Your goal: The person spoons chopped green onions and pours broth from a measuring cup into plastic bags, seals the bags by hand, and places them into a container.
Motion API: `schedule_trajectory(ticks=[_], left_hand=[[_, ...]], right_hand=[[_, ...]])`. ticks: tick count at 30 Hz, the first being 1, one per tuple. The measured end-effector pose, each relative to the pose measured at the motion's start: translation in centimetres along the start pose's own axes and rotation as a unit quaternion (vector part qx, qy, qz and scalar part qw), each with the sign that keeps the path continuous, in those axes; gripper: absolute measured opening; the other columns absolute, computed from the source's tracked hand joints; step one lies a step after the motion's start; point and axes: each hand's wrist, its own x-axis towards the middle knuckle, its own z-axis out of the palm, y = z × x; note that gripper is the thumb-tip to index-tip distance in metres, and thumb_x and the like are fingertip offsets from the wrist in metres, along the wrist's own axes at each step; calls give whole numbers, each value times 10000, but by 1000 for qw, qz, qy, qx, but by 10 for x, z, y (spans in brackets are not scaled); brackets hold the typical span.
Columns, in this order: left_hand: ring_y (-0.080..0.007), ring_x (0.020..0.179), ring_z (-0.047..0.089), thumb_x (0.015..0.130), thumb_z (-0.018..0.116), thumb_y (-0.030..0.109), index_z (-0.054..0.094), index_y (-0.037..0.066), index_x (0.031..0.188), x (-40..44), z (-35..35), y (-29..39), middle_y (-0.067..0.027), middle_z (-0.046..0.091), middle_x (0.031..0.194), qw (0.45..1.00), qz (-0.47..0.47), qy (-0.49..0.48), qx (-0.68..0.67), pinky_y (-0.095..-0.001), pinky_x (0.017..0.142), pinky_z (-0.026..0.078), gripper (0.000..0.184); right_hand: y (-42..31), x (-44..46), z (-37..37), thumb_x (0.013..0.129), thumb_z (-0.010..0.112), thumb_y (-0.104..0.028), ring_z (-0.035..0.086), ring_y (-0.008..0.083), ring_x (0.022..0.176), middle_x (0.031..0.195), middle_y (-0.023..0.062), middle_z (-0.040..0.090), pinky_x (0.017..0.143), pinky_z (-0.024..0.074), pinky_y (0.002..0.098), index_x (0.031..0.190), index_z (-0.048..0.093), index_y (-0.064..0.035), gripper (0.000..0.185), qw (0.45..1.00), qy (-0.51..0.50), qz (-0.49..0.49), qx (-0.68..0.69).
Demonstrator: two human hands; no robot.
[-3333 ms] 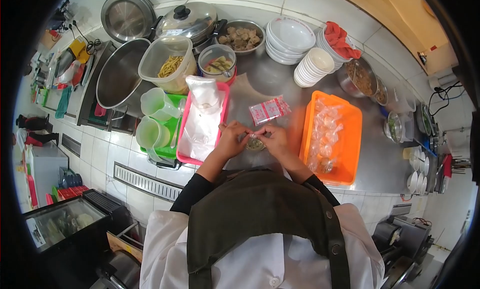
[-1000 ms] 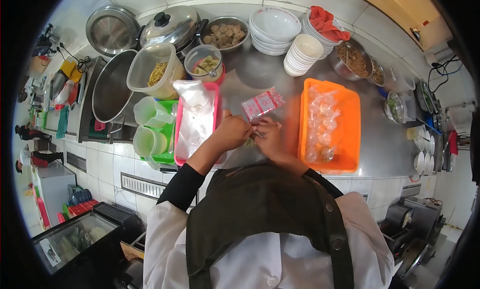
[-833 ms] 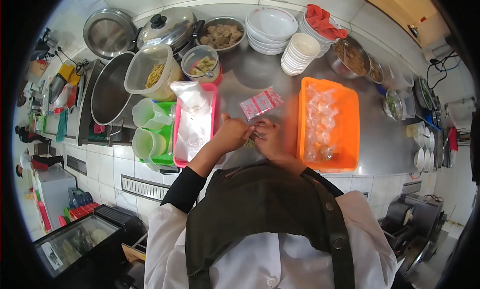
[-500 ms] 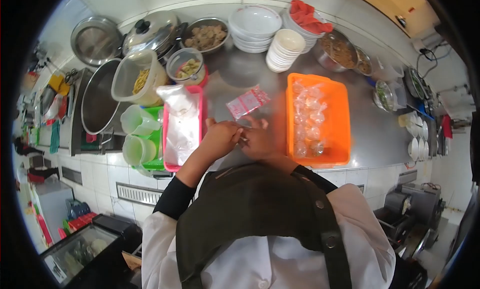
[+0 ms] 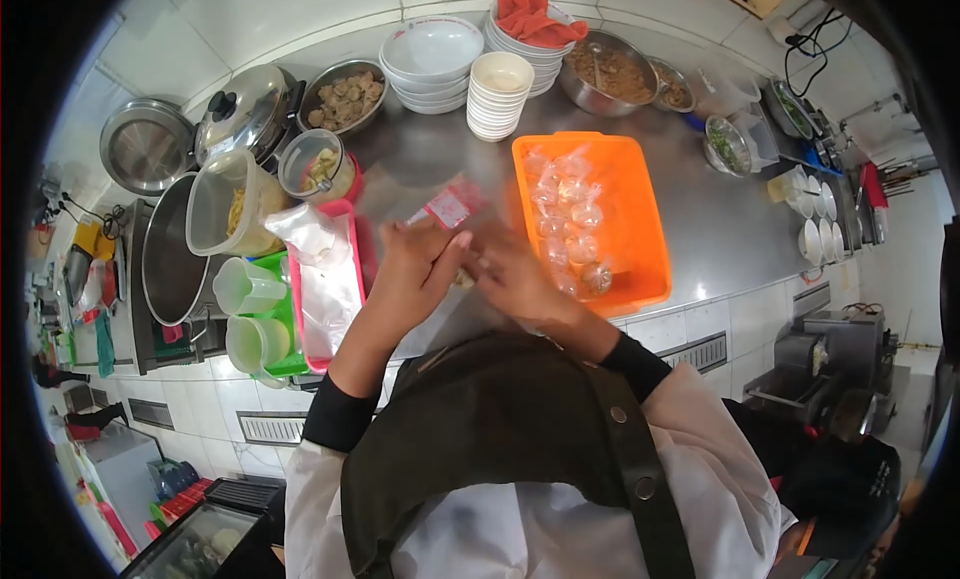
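My left hand (image 5: pixel 418 267) is closed, its fingers curled and the thumb pressed along them. Close beside it, my right hand (image 5: pixel 515 271) has bent fingers drawn together, partly smeared by motion. A small pale thing (image 5: pixel 463 279) shows just below the fingers, too hidden to name. Beyond the hands lies a pink-and-clear printed plastic packet (image 5: pixel 452 207) on the steel counter. To the left is a pink tray (image 5: pixel 343 211) with clear plastic bags (image 5: pixel 328 289). On the right stands an orange bin (image 5: pixel 640 214) with several small knotted clear bags (image 5: pixel 584 215) inside.
Along the wall stand a lidded pot (image 5: pixel 245 119), a bowl of meat pieces (image 5: pixel 342 97), white bowls (image 5: pixel 430 54), stacked cups (image 5: pixel 497 94) and a large steel bowl (image 5: pixel 605 74). Plastic jugs (image 5: pixel 250 287) sit at left. Someone in black (image 5: pixel 840 489) is behind at right.
The view has turned, so the counter things appear shifted left. My hands have changed their grip and a pale thing now shows below them. A person in black has come into view at lower right.
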Motion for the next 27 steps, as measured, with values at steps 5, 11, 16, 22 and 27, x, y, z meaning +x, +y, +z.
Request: schedule_trajectory(ticks=[5, 11, 16, 22, 27], left_hand=[[-175, 724, 537, 895, 591, 138, 607, 64, 875, 44, 30, 40, -46, 571, 745, 991, 44, 109, -69, -357, 858, 262, 78], [-159, 860, 537, 840, 648, 121, 611, 91, 1061, 17, 45, 11, -3, 605, 929, 987, -50, 97, -118, -362, 886, 293, 226], [-158, 778, 544, 821, 648, 50, 612, 51, 1012, -27, 48, -27, -41, 615, 935, 978, -91, 122, -141, -312, 755, 412, 195], [-149, 774, 551, 822, 625, -8, 594, 15, 996, -78, 59, -62, -57, 626, 860, 949, -189, 192, -165, -284, 722, 443, 179], [-142, 742, 537, 828, 636, 28, 588, 36, 1033, -84, 58, -60, -29, 615, 794, 937, -246, 208, -139, -288, 736, 427, 211]], right_hand=[[-17, 30, -102, 784, 631, 12, 613, 296, 861, 904, 116, 644, 762, 495, 337, 949, 676, -9, 173, 988, 68, -46, -131], [58, 29, -198, 834, 619, 1, 610, 267, 774, 795, 110, 618, 708, 476, 321, 924, 675, 12, 107, 972, 47, 61, -220], [176, 15, -224, 851, 630, -49, 578, 270, 703, 789, 136, 602, 653, 448, 327, 868, 643, 34, 85, 946, -22, 132, -294], [248, 18, -212, 818, 676, -75, 603, 269, 698, 744, 133, 613, 656, 463, 328, 813, 655, 28, 105, 933, -53, 143, -327], [267, 27, -206, 781, 706, -29, 637, 169, 696, 781, 106, 674, 630, 482, 283, 835, 684, 23, 78, 960, 68, 172, -212]])
